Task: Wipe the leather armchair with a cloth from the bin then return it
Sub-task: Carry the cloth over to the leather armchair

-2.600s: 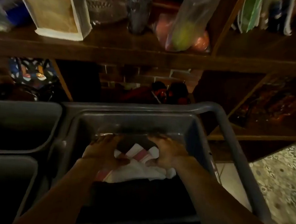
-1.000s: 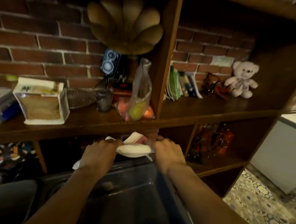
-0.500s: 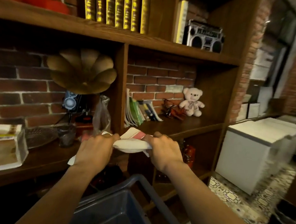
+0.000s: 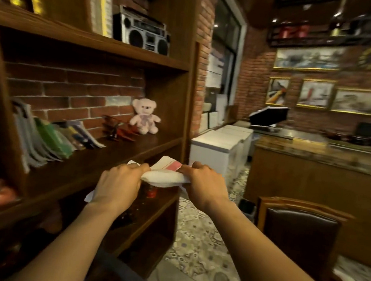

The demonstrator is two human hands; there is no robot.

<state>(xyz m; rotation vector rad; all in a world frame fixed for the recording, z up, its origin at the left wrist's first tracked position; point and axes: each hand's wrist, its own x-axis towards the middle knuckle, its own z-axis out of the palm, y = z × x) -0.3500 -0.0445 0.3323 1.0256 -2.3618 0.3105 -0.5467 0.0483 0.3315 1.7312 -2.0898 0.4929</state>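
Note:
A white cloth (image 4: 165, 175) with a red-pink stripe is stretched between both hands at chest height. My left hand (image 4: 118, 183) grips its left end, and a loose corner hangs below that wrist. My right hand (image 4: 206, 185) grips its right end. The armchair (image 4: 300, 233), dark brown leather in a wooden frame, stands to the lower right, about an arm's length from my right hand. Only a dark curved rim of the bin (image 4: 122, 270) shows at the bottom edge, under my forearms.
A tall wooden shelf unit (image 4: 115, 149) fills the left, holding books, a pink teddy bear (image 4: 144, 119) and a boombox (image 4: 141, 32). White chest freezers (image 4: 222, 144) and a wooden counter (image 4: 319, 176) stand behind the chair. Patterned floor tiles (image 4: 198, 236) lie between shelf and chair.
Both hands lifted the cloth out of the bin and kept hold of it. The view rose and swung right, so the bin dropped out of sight and the armchair came into view.

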